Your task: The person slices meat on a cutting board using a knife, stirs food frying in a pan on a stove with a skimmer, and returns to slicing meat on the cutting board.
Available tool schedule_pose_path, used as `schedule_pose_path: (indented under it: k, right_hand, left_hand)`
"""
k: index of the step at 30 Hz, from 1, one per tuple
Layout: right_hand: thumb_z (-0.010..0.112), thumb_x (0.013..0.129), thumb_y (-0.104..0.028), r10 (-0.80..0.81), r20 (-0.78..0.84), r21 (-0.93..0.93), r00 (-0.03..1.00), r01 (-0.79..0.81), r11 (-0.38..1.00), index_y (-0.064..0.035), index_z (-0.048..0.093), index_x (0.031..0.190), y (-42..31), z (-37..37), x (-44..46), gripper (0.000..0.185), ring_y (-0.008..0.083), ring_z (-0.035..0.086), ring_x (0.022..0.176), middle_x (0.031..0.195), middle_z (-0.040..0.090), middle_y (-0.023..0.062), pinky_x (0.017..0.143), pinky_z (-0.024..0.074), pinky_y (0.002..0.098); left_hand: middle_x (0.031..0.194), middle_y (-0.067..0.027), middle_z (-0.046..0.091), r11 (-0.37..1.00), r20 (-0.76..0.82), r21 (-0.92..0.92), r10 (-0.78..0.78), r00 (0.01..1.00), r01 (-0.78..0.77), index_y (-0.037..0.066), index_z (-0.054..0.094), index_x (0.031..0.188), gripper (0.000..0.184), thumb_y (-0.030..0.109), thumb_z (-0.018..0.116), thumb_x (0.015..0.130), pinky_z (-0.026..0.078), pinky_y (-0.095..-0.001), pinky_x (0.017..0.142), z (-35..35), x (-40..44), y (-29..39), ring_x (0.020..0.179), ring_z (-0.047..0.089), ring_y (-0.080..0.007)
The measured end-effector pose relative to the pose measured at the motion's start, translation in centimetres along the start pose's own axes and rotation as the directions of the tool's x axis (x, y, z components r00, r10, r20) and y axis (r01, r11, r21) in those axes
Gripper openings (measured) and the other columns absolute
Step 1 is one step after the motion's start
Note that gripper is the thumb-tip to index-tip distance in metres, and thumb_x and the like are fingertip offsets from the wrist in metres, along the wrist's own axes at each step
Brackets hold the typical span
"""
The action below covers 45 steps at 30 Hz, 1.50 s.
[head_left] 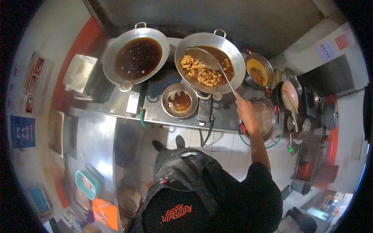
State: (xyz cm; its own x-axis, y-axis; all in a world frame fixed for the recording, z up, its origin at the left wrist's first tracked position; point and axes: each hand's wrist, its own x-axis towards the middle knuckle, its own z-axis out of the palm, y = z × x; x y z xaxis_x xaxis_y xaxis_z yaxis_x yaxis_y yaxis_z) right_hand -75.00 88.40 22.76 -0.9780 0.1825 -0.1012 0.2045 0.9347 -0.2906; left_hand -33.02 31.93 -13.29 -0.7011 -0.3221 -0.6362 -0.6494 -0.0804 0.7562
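Observation:
My right hand (245, 110) is closed round the handle of a long skimmer (204, 57). The skimmer's round head lies in the large middle wok (185, 43), over dark oil and touching or beside browned fried pieces (204, 73). Those pieces fill the near and left part of the oil. My left hand does not show; the dark clothing hides that side. Just below the middle wok, a small metal bowl (179, 101) holds brown liquid with pale foam or crumbs.
Another wok (110, 58) with dark oil stands left. To the right are a pan of yellow liquid (258, 70), a lidded pot (263, 116) and a pink bowl (290, 95). A teal basket (88, 185) sits on the lower-left counter. Hoses hang along the stove's front edge.

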Motion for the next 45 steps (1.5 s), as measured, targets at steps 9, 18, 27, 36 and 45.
schedule_pose_path:
  k: [9,18,27,36,45]
  right_hand:
    - [0.055,0.101,-0.013,0.055,0.101,0.063,0.993,-0.062,0.996,-0.0235,0.054,0.147,-0.9,0.3,-2.4,0.047,0.0512,0.066,0.09,0.096,0.068,0.0306,0.078,0.051,0.0606]
    - [0.06,0.094,-0.006,0.033,-0.029,0.103,0.999,-0.03,0.994,-0.021,0.054,0.147,1.9,3.3,0.8,0.055,0.0479,0.067,0.096,0.102,0.07,0.0267,0.084,0.0524,0.0571]
    - [0.061,0.098,-0.012,0.078,0.039,0.269,0.996,-0.085,0.959,-0.0179,0.058,0.143,3.6,4.7,3.5,0.045,0.0468,0.06,0.117,0.124,0.066,0.0248,0.098,0.0491,0.051]
    - [0.062,0.099,-0.008,0.002,-0.17,0.408,0.985,0.068,0.91,-0.0104,0.055,0.147,7.5,4.5,0.4,0.048,0.0222,0.069,0.088,0.105,0.073,0.0199,0.08,0.0526,0.0328]
    - [0.066,0.097,-0.009,0.017,0.146,0.407,0.989,-0.076,0.91,-0.0145,0.061,0.143,8.3,3.6,-0.7,0.046,0.0112,0.055,0.058,0.074,0.062,0.0046,0.055,0.0466,0.0313]
  left_hand:
    - [0.097,-0.0078,0.071,0.999,0.047,0.027,-0.044,0.998,0.043,0.002,0.071,0.104,0.026,0.027,0.066,0.101,0.055,-0.0365,0.075,-0.9,1.8,0.4,0.089,0.067,-0.0193]
    - [0.099,-0.0081,0.072,0.998,0.044,-0.041,-0.042,0.998,0.043,0.002,0.07,0.105,0.026,0.027,0.066,0.101,0.055,-0.0375,0.074,-1.5,3.0,1.4,0.089,0.068,-0.0204]
    - [0.1,-0.0084,0.072,0.998,0.059,0.036,-0.061,0.996,0.059,0.003,0.07,0.106,0.025,0.027,0.065,0.101,0.056,-0.0384,0.073,-1.0,2.1,1.7,0.089,0.07,-0.0216]
    - [0.102,-0.0087,0.073,0.997,0.048,0.039,-0.072,0.996,0.07,0.003,0.069,0.107,0.025,0.027,0.064,0.102,0.056,-0.0393,0.072,-1.6,1.2,0.4,0.089,0.071,-0.0228]
    - [0.103,-0.009,0.073,0.956,0.156,-0.295,0.049,0.987,-0.001,0.004,0.068,0.107,0.025,0.028,0.064,0.102,0.057,-0.0403,0.071,-1.6,0.3,4.7,0.089,0.072,-0.024]
